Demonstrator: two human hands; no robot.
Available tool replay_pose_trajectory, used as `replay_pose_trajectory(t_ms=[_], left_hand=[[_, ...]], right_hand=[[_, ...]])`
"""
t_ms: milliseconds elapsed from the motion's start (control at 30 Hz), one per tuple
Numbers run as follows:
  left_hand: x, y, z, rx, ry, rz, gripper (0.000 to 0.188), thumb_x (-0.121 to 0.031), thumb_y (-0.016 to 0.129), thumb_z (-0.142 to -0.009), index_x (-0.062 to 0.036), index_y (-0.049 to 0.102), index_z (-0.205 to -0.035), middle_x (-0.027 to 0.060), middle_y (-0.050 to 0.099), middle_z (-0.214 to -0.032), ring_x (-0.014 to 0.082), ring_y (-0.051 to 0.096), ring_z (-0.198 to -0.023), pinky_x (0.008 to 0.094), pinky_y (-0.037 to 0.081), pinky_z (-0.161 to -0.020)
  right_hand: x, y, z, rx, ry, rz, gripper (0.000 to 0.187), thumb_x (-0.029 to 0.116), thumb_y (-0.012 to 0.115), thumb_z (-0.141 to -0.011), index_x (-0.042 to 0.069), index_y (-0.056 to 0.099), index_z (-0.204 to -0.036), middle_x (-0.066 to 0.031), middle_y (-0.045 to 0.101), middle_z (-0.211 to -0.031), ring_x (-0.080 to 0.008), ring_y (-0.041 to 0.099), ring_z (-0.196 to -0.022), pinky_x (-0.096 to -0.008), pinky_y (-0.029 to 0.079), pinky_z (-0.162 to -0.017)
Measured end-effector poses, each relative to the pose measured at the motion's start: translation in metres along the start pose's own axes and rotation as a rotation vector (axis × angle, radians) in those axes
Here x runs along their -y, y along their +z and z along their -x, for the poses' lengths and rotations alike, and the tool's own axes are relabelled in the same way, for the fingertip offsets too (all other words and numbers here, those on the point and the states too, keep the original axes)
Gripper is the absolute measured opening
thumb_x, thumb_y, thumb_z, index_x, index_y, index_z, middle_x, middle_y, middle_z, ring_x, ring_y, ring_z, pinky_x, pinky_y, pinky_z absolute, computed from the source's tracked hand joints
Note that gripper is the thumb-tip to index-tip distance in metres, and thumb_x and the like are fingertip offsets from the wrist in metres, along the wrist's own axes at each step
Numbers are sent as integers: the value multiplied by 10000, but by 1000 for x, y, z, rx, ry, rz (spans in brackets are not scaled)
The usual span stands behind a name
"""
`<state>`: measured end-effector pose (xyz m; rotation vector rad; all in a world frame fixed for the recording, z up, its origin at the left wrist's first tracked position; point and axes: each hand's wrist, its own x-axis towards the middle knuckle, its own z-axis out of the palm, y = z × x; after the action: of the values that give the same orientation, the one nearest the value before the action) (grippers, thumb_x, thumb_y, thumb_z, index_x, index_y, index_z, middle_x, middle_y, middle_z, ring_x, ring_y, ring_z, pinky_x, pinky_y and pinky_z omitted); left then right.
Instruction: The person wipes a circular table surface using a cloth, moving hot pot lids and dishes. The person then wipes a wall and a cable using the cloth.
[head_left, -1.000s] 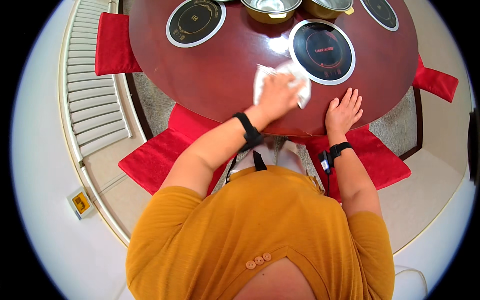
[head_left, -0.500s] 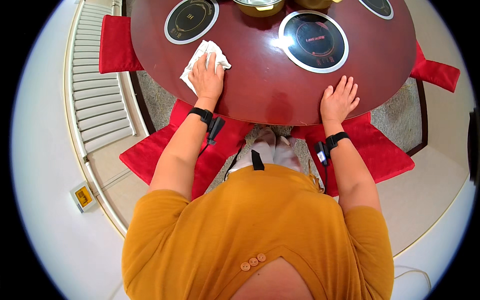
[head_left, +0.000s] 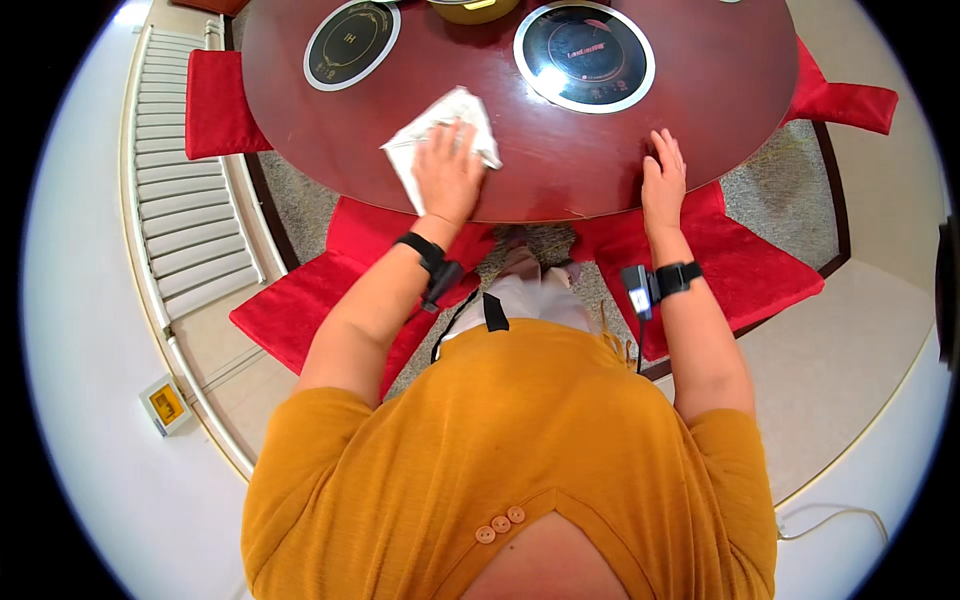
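My left hand (head_left: 447, 172) lies palm down on a white cloth (head_left: 418, 133), near the front edge of the dark red table (head_left: 350, 135). Its fingers are stretched out and apart over the cloth, which is spread out with some folds and has a corner showing beyond the fingertips. Close to the same edge, on the right, my right hand (head_left: 664, 185) is open and turned partly on its side, with its fingers extended and nothing in it. Whether it touches the tabletop I cannot tell.
Round black cooktops with silver rims, one at left (head_left: 352, 45) and one at centre right (head_left: 584, 56), are set into the table. A yellow pot (head_left: 474, 10) is cut off by the upper edge. Red chairs (head_left: 310, 305) surround the table. A white radiator (head_left: 190, 170) runs along the left wall.
My left hand has slid right and nearer with the cloth, which is now spread wider. My right hand has rotated onto its side with the fingers closer together. The view has shifted slightly.
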<state>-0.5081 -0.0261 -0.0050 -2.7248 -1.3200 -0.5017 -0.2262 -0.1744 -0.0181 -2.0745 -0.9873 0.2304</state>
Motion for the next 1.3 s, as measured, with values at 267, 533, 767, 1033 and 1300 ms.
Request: replay_pose_trajectory(t_ms=[267,533,767,1033,1300], left_hand=[[-157,-2,6,272,128,898,333,-286,507,-914,-106,620,-1170,101,617,-1193,285,505,-1189,467,305,-1027],[-156,-40,-50,527,-366,2037,440,-299,367,-998,5,484,-1293,100,573,-1211,172,562,-1056,324,441,-941],[17,14,-62,-65,-201,274,335,-241,526,-875,-60,585,-1151,109,549,-1267,288,496,-1186,435,378,-994],[26,30,-46,-39,-135,-53,501,-307,521,-874,-79,482,-1318,73,431,-1421,253,354,-1335,457,266,-1075],[28,26,-45,-19,-150,-66,509,-299,539,-853,-75,495,-1308,67,425,-1426,239,335,-1346,457,256,-1078]], right_hand=[[64,-28,63,-57,686,-796,358,46,438,-938,-15,500,-1285,-102,580,-1206,-145,569,-1007,-262,478,-837],[90,-80,26,-40,23,-444,399,-9,458,-883,4,495,-1280,-127,516,-1244,-225,535,-1116,-330,447,-927],[23,-53,40,215,-167,141,532,223,592,-851,49,458,-1335,-200,380,-1414,-389,350,-1294,-466,298,-1064],[71,-1,39,505,-377,559,617,405,607,-843,312,381,-1409,-52,246,-1523,-437,107,-1402,-722,133,-1019],[19,-34,-27,395,-224,915,519,398,474,-928,351,337,-1427,61,280,-1514,-281,301,-1356,-627,335,-965]])
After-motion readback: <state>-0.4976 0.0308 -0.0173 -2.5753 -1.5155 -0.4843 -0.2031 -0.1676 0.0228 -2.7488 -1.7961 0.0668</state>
